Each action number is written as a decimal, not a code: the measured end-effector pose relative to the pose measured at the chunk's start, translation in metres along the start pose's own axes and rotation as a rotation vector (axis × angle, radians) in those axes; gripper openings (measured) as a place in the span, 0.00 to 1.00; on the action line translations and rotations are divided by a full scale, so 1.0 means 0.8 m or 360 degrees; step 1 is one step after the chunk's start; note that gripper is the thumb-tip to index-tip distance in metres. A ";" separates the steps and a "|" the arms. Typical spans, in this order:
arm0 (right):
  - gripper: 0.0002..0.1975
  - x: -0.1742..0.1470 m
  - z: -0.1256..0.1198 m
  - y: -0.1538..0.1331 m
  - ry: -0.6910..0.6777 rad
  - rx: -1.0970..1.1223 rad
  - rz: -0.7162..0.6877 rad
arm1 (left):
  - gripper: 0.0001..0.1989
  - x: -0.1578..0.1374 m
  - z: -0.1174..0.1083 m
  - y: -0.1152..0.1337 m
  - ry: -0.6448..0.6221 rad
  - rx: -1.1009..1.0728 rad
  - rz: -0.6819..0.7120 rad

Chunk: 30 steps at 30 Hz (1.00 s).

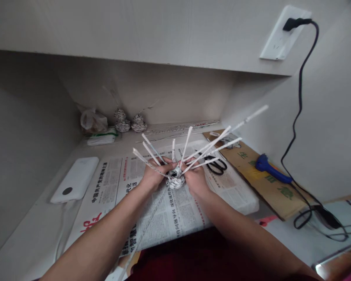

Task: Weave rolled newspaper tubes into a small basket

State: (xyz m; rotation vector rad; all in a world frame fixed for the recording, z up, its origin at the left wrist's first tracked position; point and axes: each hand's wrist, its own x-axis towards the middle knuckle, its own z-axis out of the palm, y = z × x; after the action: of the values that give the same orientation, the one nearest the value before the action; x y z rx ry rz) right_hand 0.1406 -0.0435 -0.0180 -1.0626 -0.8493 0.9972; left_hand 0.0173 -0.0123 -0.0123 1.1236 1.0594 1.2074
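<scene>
Between my hands is a small round woven paper piece (176,182), made of rolled newsprint, with several white paper sticks (187,144) fanning out from its top. My left hand (156,171) grips its left side, thumb near the rim of the opening. On the other side my right hand (195,176) holds the right edge, fingers closed near the bases of the sticks. One long paper strip (152,214) trails from the piece down toward the front edge. Newspaper (108,187) lies under it all. Black scissors (218,166) rest just beyond my right hand.
At the back stand two gourd-shaped woven pieces (123,124), a plastic bag (93,121) and loose paper sticks (181,128). A white power bank (76,179) lies left. On cardboard (251,164) at right sits a blue glue gun (273,169), near a black cord (300,86).
</scene>
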 end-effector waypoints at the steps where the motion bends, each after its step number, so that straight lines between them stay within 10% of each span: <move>1: 0.11 0.000 -0.002 0.003 -0.0001 -0.0020 -0.0033 | 0.09 0.001 0.000 -0.001 0.0012 0.0012 -0.0002; 30: 0.08 0.003 -0.027 -0.021 -0.0346 -0.0689 -0.0287 | 0.09 -0.002 0.000 0.003 -0.0176 0.0256 0.0051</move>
State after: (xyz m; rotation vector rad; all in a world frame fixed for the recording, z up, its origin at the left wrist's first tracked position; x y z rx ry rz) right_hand 0.1652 -0.0500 -0.0076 -1.2268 -1.3577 0.8024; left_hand 0.0170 -0.0141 -0.0102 1.3207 1.0717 1.0865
